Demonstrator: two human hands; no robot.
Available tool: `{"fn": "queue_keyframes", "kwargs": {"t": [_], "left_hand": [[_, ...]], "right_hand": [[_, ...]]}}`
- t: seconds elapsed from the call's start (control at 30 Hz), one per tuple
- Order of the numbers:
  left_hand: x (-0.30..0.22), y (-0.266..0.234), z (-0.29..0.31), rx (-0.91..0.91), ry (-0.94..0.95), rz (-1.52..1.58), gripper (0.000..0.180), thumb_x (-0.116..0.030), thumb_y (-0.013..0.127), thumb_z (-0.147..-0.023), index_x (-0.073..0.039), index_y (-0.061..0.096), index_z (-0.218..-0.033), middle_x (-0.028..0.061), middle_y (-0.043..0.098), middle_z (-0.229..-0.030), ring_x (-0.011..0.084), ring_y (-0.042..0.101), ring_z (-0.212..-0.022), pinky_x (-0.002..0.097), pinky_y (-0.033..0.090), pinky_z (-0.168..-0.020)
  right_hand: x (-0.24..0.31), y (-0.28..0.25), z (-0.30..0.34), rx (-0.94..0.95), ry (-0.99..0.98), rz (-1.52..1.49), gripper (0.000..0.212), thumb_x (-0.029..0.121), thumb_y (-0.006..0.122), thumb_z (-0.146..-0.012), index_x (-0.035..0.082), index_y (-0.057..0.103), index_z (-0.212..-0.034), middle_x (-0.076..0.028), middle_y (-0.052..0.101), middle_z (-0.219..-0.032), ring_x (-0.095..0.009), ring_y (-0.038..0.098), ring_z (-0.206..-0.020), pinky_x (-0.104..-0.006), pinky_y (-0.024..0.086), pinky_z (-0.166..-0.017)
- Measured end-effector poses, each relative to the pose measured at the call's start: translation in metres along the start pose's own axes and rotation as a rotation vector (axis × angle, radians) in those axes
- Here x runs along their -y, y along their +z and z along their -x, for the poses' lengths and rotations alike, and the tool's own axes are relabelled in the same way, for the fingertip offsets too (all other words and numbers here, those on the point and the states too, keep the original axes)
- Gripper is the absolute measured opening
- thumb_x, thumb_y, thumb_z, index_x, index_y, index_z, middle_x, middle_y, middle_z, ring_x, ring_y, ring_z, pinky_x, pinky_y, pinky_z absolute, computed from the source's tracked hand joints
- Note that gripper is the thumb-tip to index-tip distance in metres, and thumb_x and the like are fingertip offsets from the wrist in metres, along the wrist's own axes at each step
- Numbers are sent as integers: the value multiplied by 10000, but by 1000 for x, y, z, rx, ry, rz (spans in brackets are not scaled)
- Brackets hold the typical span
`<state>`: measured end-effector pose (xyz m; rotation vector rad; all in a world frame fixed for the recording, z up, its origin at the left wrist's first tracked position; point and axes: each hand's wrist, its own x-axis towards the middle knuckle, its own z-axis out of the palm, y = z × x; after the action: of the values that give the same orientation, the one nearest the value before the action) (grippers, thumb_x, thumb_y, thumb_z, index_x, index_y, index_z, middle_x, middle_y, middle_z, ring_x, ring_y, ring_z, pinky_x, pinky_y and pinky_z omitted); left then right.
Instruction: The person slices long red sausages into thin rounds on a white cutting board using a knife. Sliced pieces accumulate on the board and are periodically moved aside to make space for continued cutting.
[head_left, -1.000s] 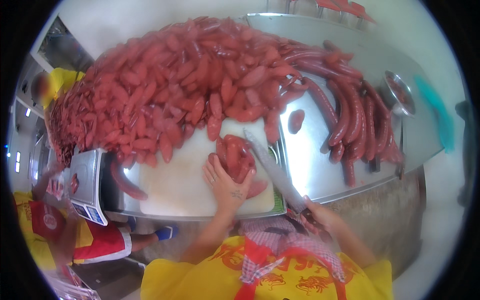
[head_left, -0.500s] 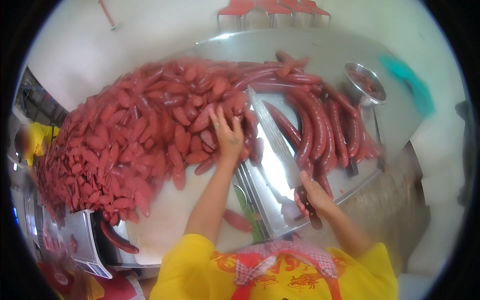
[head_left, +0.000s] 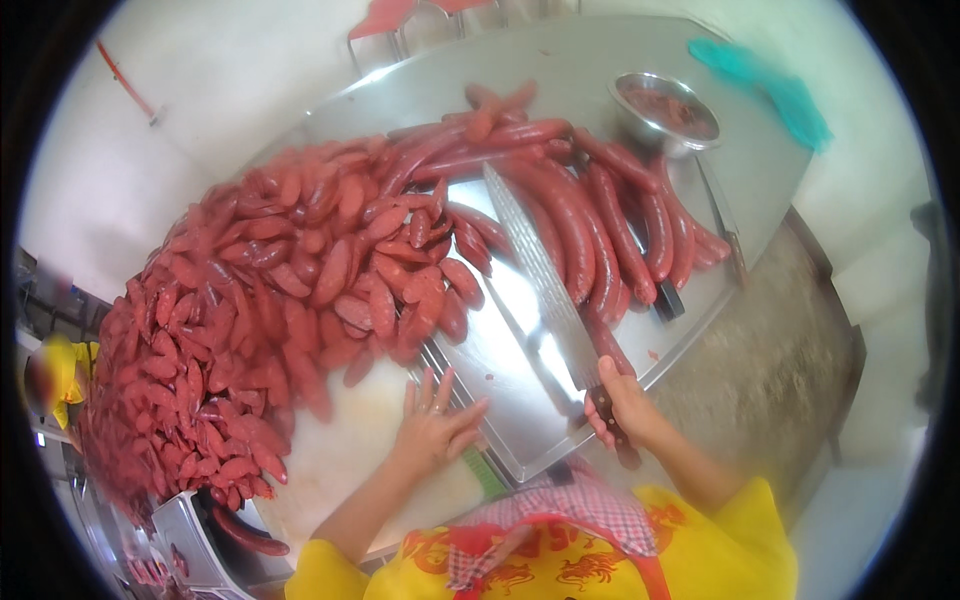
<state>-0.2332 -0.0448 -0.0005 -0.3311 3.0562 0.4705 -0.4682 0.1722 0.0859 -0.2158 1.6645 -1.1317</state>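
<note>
My right hand (head_left: 628, 405) is closed round the dark wooden handle of a large knife (head_left: 545, 285), its long blade pointing away over a metal tray (head_left: 515, 385). With fingers spread, my left hand (head_left: 437, 425) hovers around the tray's left edge and the white cutting board (head_left: 350, 440), holding nothing. Beyond it a big heap of sausage slices (head_left: 270, 290), reddish and cut on a slant, spreads across the left of the table. Several whole sausages (head_left: 590, 225) lie in a bundle to the right of the blade.
A steel bowl (head_left: 625, 118) with reddish bits stands at the far right, beside a second knife (head_left: 718, 200). Past it lies a teal cloth or bag (head_left: 765, 85). A scale (head_left: 190, 540) sits at the near left, a sausage (head_left: 250, 535) by it. Another person (head_left: 65, 380) is at the far left.
My left hand has come off the sausage slices and drawn back toward me, fingers spread. The view has shifted to the right. The knife stays in my right hand.
</note>
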Motion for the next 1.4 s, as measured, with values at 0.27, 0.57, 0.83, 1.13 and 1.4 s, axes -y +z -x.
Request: {"fn": "queue_keyframes", "kwargs": {"t": [0.27,0.57,0.83,1.13,1.4], "left_hand": [[72,-28,-96,-238,-180,-200,585,-530,612,-857,-377,478,-1406,154,122,-1603,464,48,-1452,666,28,-1104],[98,-41,-194,-561,-245,-350,520,-447,553,-917,-390,442,-1423,120,274,-1558,439,182,-1432,702,64,-1086],[115,-98,-305,-849,-304,-99,291,-301,585,-840,-63,692,-713,159,677,-779,351,612,-976,570,273,-1056],[213,-128,-393,-148,-516,-165,402,-220,642,-684,-28,697,-1033,251,644,-1138,378,581,-1144,470,412,-1022],[229,-150,-372,-307,-356,879,430,-38,628,-634,75,594,-1047,101,658,-775,179,614,-664,291,489,-647]], "right_hand": [[-13,-26,15,-88,-38,-137,789,732,299,-917,8,566,-753,-73,522,-515,-159,470,-370,-293,392,-367],[-14,-43,35,-216,-96,-151,786,719,305,-921,-4,559,-745,-88,522,-513,-175,482,-369,-303,404,-363],[-16,-67,29,-317,-148,-128,800,686,238,-952,-13,575,-755,-96,540,-532,-170,512,-404,-289,419,-395],[-13,-68,11,-405,-91,-165,825,694,214,-951,-15,573,-726,-100,540,-526,-173,513,-391,-293,427,-384],[-13,-64,14,-399,-111,-124,824,704,230,-944,-15,563,-718,-102,537,-519,-173,508,-386,-292,429,-383]]}}
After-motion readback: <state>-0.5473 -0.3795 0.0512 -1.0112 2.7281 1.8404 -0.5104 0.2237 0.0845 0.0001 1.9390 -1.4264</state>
